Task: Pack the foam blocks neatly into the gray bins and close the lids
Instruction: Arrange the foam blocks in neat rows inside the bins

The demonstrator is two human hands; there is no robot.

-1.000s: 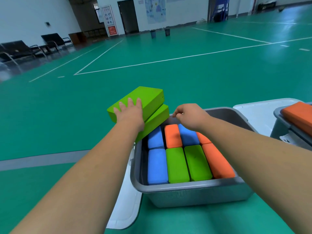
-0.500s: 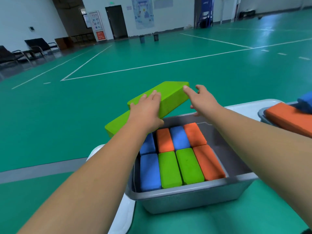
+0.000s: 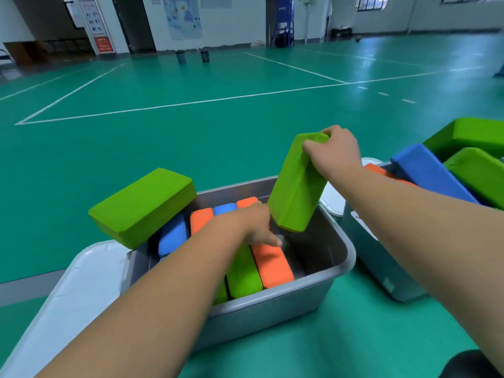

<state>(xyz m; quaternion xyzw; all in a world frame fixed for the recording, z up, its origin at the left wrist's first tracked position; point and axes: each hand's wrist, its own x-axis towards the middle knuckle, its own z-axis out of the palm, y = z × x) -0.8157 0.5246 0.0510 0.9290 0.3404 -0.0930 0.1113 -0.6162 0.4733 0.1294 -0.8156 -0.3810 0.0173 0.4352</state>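
The near gray bin point(image 3: 272, 309) stands open, its left part packed with blue blocks point(image 3: 173, 236), orange blocks point(image 3: 272, 263) and green blocks point(image 3: 242, 274) set on edge in rows; its right side is bare. A tilted green block point(image 3: 141, 205) rests on the far left rim. The right hand point(image 3: 338, 151) grips the top of an upended green block point(image 3: 297, 186) over the bare side. The second gray bin point(image 3: 381, 268) holds a loose heap point(image 3: 428, 170). A white lid point(image 3: 76, 290) lies flat beside the near bin's left wall

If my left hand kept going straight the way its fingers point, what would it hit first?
Probably the bare floor of the gray bin, in the gap beside the orange block, where the left hand points down. The green block in the right hand hangs close above, so depth is uncertain.
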